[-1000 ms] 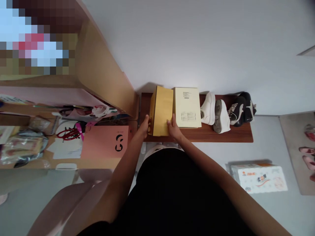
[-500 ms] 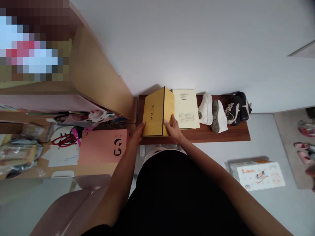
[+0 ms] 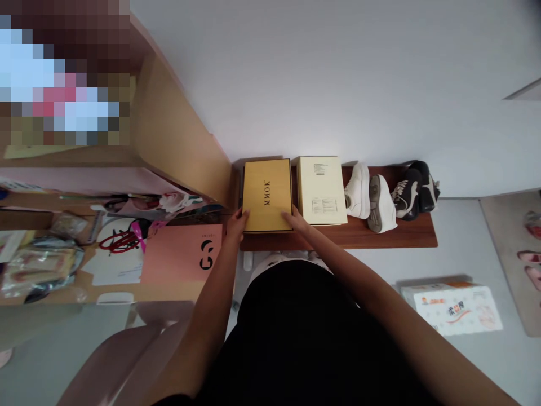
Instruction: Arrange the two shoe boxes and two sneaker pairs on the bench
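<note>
Pink folder: one, with a black logo [image 3: 181, 254], lies well left of the gold box, among loose packets and a red ribbon [image 3: 116, 242].
Panel: one light wood panel [image 3: 177, 124] stands just left of the gold box, nearly touching it.
Left hand: the left hand [image 3: 239, 221] has its fingers on the near left corner of the gold box.
Gold box: one gold box [image 3: 267, 194], printed MMOK on top, lies flat at the left end of the dark wood shelf [image 3: 359, 237], square to the wall.
Right hand: the right hand [image 3: 296, 219] touches the near right part of the gold box.
Hands: apart, one at each end of the near edge; whether they grip or only rest cannot be told.
Cream box: one cream box [image 3: 321, 190] lies just right of the gold box, with a narrow gap between.
Sneakers: two white sneakers [image 3: 357, 192] and two black sneakers [image 3: 416, 192] stand right of the gold box, in a row.
Tissue pack: one tissue pack [image 3: 452, 309] lies on the floor, well right of the gold box.
Risk: the shelf is tight, so a sideways shove could knock the gold box into the cream box, and the cream box into the sneakers.
</note>
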`<action>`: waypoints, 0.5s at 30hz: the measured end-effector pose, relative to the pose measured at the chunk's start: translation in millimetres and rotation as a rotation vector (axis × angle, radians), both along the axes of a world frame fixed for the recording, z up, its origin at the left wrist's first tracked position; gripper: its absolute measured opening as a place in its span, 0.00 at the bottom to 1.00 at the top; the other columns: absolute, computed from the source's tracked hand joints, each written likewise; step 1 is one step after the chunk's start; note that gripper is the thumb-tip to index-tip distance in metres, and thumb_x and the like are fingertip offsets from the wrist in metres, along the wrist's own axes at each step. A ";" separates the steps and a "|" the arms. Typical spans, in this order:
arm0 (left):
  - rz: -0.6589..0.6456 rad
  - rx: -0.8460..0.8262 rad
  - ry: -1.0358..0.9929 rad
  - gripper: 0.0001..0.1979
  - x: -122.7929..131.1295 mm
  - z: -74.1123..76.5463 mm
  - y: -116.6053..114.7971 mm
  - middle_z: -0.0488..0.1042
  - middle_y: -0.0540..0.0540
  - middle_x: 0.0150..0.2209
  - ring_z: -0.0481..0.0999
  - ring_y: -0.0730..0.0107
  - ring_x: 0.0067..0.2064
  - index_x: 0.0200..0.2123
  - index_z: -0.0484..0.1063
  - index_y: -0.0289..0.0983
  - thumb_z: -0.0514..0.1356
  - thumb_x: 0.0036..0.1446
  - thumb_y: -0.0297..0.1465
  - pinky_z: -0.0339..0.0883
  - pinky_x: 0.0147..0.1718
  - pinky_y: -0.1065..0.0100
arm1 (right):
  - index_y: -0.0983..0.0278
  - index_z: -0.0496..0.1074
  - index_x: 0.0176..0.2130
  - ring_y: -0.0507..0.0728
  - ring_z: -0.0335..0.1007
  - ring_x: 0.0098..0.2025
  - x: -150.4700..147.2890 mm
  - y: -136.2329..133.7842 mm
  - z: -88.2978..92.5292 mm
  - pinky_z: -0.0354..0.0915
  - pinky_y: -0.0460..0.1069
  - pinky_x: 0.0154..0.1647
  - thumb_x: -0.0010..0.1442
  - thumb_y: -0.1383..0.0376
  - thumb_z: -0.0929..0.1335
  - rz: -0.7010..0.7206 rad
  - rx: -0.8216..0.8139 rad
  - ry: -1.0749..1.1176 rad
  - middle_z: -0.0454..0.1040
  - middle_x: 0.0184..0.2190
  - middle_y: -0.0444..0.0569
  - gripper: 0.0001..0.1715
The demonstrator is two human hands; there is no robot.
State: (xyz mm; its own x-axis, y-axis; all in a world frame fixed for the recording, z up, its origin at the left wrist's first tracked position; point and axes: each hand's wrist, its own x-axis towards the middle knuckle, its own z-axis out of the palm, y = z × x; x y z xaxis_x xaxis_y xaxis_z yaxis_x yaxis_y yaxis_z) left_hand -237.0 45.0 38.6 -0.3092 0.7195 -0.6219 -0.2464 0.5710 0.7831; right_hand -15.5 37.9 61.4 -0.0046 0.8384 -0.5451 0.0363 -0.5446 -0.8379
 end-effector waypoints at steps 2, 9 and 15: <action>0.018 0.003 0.047 0.23 2.8 -6.6 2.6 0.84 0.43 0.46 0.83 0.60 0.50 0.57 0.77 0.37 0.69 0.58 0.32 0.76 0.53 0.59 | 0.72 0.61 0.64 0.62 0.74 0.58 0.1 3.8 -5.5 0.69 0.59 0.63 0.64 0.63 0.65 -0.005 -0.079 -0.057 0.73 0.61 0.64 0.33; 0.023 0.034 0.070 0.23 5.2 -19.5 4.1 0.83 0.41 0.50 0.83 0.60 0.51 0.57 0.77 0.36 0.68 0.58 0.32 0.76 0.52 0.62 | 0.73 0.57 0.68 0.64 0.73 0.60 -2.1 10.8 -21.0 0.68 0.61 0.64 0.64 0.63 0.63 0.023 -0.128 -0.182 0.73 0.61 0.64 0.36; 0.011 0.038 0.077 0.23 6.8 -19.5 7.0 0.83 0.42 0.50 0.82 0.61 0.53 0.58 0.76 0.37 0.67 0.59 0.32 0.76 0.53 0.62 | 0.73 0.56 0.69 0.66 0.75 0.59 1.8 20.2 -30.0 0.63 0.65 0.67 0.65 0.58 0.63 0.082 -0.023 -0.231 0.76 0.57 0.64 0.39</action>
State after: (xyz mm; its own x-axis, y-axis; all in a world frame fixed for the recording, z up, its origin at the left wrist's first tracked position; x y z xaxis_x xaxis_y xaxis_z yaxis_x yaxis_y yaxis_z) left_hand -230.1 52.0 19.0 -0.3633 0.7385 -0.5680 -0.1909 0.5378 0.8212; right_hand -13.6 58.1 31.5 0.0547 0.8278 -0.5584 0.2701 -0.5506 -0.7898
